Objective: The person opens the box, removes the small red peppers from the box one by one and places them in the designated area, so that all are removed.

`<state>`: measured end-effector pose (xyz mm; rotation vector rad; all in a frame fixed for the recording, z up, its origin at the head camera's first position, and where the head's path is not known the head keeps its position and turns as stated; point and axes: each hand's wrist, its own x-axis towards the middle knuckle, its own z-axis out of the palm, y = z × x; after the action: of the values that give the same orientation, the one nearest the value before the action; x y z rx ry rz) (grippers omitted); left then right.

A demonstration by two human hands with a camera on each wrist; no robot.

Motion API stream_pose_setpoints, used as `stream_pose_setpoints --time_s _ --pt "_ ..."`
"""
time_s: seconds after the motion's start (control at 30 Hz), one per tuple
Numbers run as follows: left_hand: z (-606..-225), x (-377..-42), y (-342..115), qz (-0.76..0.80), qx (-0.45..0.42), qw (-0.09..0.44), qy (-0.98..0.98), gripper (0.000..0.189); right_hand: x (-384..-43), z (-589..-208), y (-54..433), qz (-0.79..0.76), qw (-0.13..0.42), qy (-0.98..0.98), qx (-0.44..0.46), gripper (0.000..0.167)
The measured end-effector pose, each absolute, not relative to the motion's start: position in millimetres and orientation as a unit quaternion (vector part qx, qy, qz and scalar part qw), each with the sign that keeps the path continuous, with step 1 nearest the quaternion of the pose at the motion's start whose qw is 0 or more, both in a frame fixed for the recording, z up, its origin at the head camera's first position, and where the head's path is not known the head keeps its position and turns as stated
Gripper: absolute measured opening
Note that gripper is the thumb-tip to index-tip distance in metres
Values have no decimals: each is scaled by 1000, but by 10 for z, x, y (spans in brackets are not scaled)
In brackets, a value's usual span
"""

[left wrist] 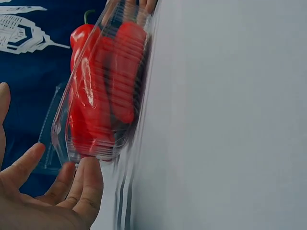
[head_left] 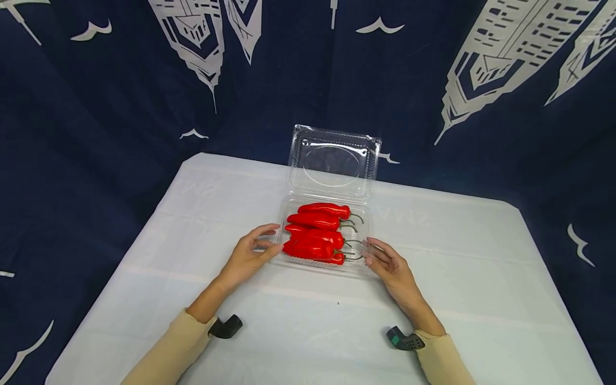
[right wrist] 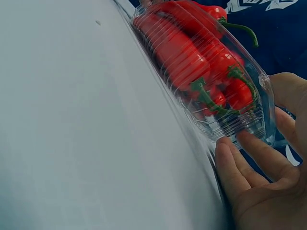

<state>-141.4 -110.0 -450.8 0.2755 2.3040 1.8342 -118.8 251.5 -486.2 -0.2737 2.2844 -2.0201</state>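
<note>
A clear plastic clamshell box (head_left: 364,269) stands on the table, its lid (head_left: 332,160) raised at the back. Several long red peppers (head_left: 315,235) with green stems lie inside the base, stems toward the right. At the box's left end, my left hand (head_left: 250,254) has its fingertips right at the wall, fingers loosely extended, as the left wrist view shows. Opposite it, my right hand (head_left: 392,270) touches the right end near the stems. In the right wrist view its fingers (right wrist: 261,153) lie along the ribbed lower wall.
The table wears a white cloth (head_left: 457,278). Behind it hangs a dark blue curtain (head_left: 409,96) printed with white buildings and birds, and the raised lid overlaps it in the head view. Black wrist devices (head_left: 226,326) sit at both beige sleeves (head_left: 178,347).
</note>
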Motion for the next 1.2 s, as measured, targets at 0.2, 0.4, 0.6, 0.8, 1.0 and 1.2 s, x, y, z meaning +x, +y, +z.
stream_pose_setpoints --time_s 0.2,0.4,0.6,0.8,1.0,1.2 --pt "-4494 -1552 -1142 611 105 113 776 60 -1188 -4859 2515 -657 41 748 -82 57" --pt "-4514 -1739 -1151 619 127 150 760 64 -1189 -4861 2516 -651 42 754 -72 55" --pt "-4550 -1940 -1175 679 125 205 694 63 -1181 -4854 2512 -651 45 755 -70 55" --pt "-4593 -2103 -1212 714 146 248 638 66 -1178 -4854 2518 -655 46 751 -69 55" --pt "-4600 -2141 -1244 710 171 273 626 75 -1174 -4848 2515 -657 46 749 -72 55" --pt "-4644 -2150 -1260 693 196 293 629 85 -1180 -4850 2510 -656 45 751 -68 54"
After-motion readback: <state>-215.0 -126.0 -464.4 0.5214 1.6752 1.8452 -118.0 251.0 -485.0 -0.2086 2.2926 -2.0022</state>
